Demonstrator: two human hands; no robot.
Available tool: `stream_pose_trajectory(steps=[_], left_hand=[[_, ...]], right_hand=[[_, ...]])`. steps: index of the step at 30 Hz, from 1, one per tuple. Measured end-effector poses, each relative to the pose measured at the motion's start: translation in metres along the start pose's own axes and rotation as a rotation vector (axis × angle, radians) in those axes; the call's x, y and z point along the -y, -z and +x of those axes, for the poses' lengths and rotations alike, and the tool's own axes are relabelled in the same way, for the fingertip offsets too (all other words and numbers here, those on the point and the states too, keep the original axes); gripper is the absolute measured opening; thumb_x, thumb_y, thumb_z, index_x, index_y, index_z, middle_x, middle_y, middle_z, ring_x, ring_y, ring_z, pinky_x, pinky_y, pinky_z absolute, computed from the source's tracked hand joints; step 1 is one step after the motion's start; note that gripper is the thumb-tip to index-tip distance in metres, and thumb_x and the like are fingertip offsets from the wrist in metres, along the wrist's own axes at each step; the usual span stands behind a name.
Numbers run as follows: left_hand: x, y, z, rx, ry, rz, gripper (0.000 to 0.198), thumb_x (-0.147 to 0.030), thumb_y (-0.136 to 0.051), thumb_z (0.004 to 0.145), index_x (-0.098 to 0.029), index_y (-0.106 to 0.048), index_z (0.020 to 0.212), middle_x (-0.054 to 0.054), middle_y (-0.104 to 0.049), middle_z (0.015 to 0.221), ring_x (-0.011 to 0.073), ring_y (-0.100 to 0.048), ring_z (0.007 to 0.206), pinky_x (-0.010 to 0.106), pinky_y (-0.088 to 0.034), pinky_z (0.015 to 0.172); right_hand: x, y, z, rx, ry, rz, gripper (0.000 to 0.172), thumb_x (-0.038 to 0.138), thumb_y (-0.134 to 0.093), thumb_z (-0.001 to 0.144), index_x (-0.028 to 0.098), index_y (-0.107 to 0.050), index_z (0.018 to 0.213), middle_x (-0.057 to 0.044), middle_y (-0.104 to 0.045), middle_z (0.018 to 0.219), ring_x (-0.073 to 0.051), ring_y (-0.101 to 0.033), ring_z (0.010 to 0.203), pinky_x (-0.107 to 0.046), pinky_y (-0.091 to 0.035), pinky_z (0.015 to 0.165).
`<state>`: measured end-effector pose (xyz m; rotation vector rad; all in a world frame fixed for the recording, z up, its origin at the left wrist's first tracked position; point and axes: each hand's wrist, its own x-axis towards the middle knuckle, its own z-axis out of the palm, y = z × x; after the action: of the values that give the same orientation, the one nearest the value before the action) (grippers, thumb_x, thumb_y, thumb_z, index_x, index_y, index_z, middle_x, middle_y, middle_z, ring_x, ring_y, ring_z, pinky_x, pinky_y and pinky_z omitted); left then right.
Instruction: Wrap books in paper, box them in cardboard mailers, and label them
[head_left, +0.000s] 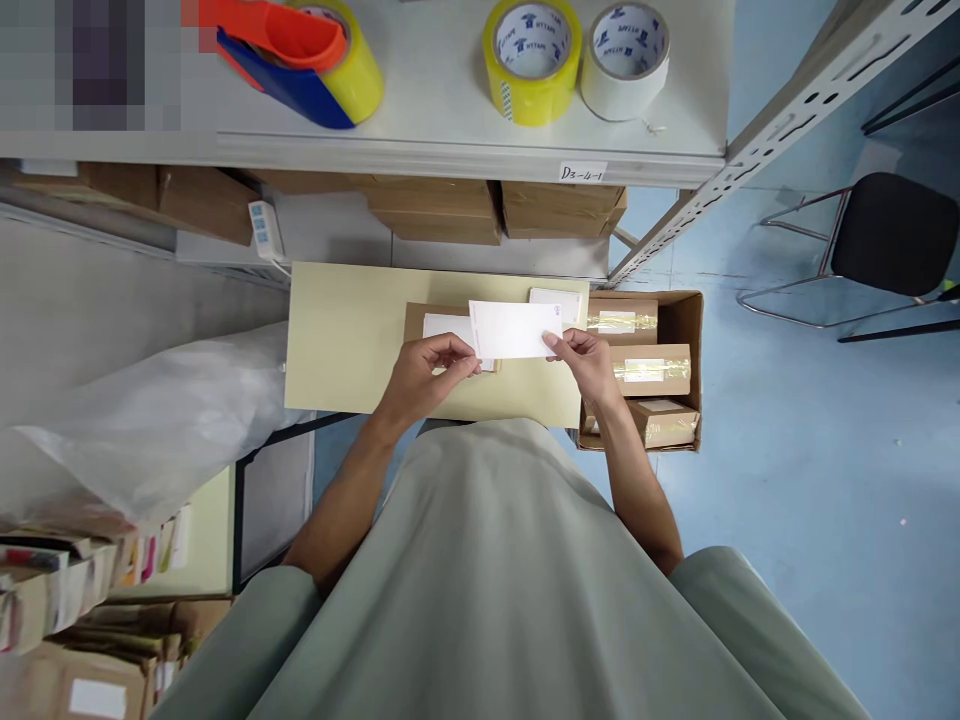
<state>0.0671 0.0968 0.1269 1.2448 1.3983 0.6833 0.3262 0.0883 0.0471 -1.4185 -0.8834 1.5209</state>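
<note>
I hold a white paper label (514,329) by both ends, level above a pale yellow table (337,340). My left hand (427,375) pinches its left edge and my right hand (585,360) pinches its right edge. Under the label lies a small brown cardboard box (417,322) with a white label on its top. Another white slip (556,303) lies just behind the held label.
An open carton (686,320) of taped small boxes stands on the blue floor at the right. On the shelf above sit a tape dispenser (300,55), a yellow tape roll (531,58) and a white one (626,58). A plastic bag (150,420) lies left, a chair (892,235) right.
</note>
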Motion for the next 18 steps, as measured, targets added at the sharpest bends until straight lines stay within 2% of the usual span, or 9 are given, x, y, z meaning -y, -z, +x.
stream_pose_trajectory(steps=[7,12,15,18], left_hand=[[-0.003,0.001,0.001,0.012,-0.028,0.018,0.024,-0.044,-0.08,0.08,-0.022,-0.073,0.076,0.006,-0.076,0.078,0.0244,-0.073,0.079,0.038,-0.058,0.077],[-0.008,-0.003,-0.002,0.02,-0.055,0.066,0.026,-0.048,-0.079,0.082,-0.023,-0.071,0.077,0.005,-0.075,0.078,0.0233,-0.071,0.079,0.037,-0.058,0.076],[-0.01,-0.006,-0.005,0.03,-0.064,0.069,0.027,-0.048,-0.078,0.084,-0.023,-0.071,0.076,0.005,-0.075,0.079,0.023,-0.072,0.079,0.036,-0.058,0.076],[-0.009,-0.009,-0.008,0.035,-0.075,0.072,0.025,-0.045,-0.078,0.087,-0.023,-0.072,0.077,0.005,-0.075,0.08,0.0223,-0.072,0.08,0.036,-0.057,0.078]], right_hand=[[0.002,0.001,0.002,-0.007,0.019,-0.035,0.067,0.088,-0.09,0.073,0.025,-0.065,0.065,0.001,-0.061,0.069,-0.017,-0.056,0.073,-0.035,-0.058,0.076],[-0.008,-0.001,0.007,0.032,-0.014,-0.062,0.064,0.085,-0.089,0.076,0.025,-0.068,0.067,0.0,-0.066,0.07,-0.018,-0.06,0.072,-0.034,-0.055,0.074],[-0.015,-0.006,0.006,0.025,-0.017,-0.176,0.059,0.082,-0.088,0.079,0.024,-0.075,0.078,-0.002,-0.073,0.077,-0.02,-0.064,0.074,-0.035,-0.055,0.073],[-0.013,-0.014,-0.003,-0.045,0.103,-0.308,0.049,0.073,-0.087,0.086,0.025,-0.082,0.098,-0.005,-0.081,0.096,-0.021,-0.068,0.081,-0.037,-0.057,0.08]])
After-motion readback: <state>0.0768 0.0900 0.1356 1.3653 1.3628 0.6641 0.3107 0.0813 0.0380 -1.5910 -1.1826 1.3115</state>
